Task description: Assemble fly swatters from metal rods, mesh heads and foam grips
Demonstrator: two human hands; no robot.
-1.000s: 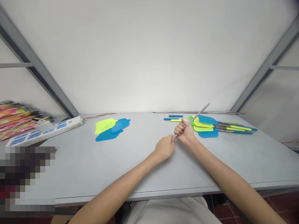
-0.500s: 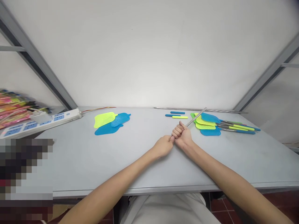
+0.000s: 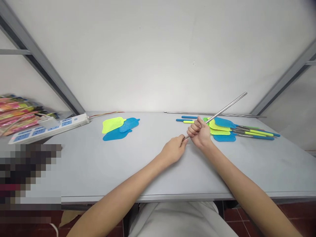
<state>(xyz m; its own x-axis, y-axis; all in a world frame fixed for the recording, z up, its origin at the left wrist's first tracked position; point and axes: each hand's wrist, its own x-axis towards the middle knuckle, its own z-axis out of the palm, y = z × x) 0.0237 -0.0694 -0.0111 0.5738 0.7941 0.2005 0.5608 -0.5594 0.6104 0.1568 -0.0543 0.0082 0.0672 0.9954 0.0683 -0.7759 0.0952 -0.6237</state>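
My left hand (image 3: 174, 148) is closed around the lower end of a shiny metal rod (image 3: 227, 107). Higher up the same rod my right hand (image 3: 199, 133) is wrapped in a fist, and the long upper part sticks out to the upper right. Just beyond my right hand lie blue and yellow handle grips (image 3: 189, 117), partly covered by it. To its right is a pile of finished-looking fly swatters (image 3: 224, 138) with metal shafts and coloured handles. Loose swatter heads, one yellow (image 3: 112, 124) and two blue (image 3: 116, 135), overlap on the left.
More thin metal rods (image 3: 247, 115) lie along the wall at the back of the grey table (image 3: 158, 184). On the left, a white power strip (image 3: 76, 120) with a plug in it sits before a heap of colourful plastic packets (image 3: 17, 112). Grey frame posts (image 3: 49, 65) rise at both sides.
The rod now reaches much farther out past my right hand to the upper right. My hands have drawn slightly apart, baring a bit of rod between them.
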